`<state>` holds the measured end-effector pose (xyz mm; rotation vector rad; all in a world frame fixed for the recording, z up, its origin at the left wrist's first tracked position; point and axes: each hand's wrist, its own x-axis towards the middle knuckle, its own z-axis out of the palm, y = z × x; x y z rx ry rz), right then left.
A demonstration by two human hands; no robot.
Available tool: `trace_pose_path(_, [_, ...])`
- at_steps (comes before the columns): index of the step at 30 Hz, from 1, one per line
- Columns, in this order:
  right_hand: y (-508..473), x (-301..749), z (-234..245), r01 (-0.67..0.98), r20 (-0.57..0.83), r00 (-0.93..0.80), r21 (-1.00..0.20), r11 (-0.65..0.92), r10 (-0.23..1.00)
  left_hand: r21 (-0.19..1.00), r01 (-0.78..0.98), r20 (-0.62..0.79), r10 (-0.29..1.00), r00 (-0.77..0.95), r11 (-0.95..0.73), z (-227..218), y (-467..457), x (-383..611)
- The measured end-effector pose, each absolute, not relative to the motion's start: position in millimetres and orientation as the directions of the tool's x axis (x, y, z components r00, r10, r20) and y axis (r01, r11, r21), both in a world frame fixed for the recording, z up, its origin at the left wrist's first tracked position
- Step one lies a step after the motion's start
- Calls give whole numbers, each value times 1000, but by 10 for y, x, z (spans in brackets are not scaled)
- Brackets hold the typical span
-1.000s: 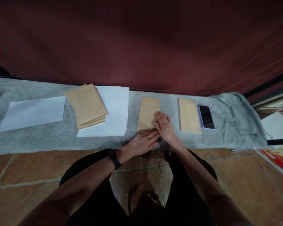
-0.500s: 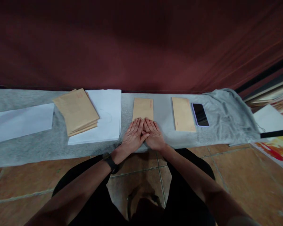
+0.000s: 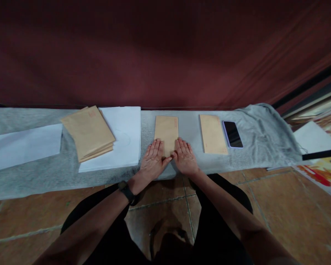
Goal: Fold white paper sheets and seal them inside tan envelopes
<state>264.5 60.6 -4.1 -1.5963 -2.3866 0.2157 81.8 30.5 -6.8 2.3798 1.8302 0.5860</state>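
Note:
A brown paper envelope (image 3: 166, 129) with small red print lies lengthwise in front of me on a grey cloth. Flat across its near left side is my left hand (image 3: 153, 157), open, a dark watch (image 3: 127, 192) on that wrist. My right hand (image 3: 184, 156) lies open along the envelope's near right side. The two thumbs almost meet over the near end, which they partly hide. Neither hand grasps anything. A second envelope (image 3: 213, 134) lies flat to the right, apart from my right hand.
A fanned pile of brown envelopes (image 3: 91, 132) rests on white paper sheets (image 3: 129, 147) at left. Farther left lies a folded white sheet (image 3: 27, 145). A phone (image 3: 232, 134) sits right of the second envelope. The cloth-covered bench (image 3: 267, 136) meets a dark red panel (image 3: 165, 73) behind.
My hands have moved apart sideways, from side by side at the middle to the envelope's two edges. More of the envelope shows between them.

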Motion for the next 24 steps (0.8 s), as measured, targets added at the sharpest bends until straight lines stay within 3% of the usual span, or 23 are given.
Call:
trace_pose_path(8, [654, 2669, -18, 868, 154, -368, -298, 398, 917, 249, 937, 179, 962, 205, -246, -31, 436, 823])
trace_pose_path(24, [491, 2423, -81, 772, 152, -551, -280, 570, 821, 271, 890, 64, 929, 364, -367, 84, 1157, 1045])
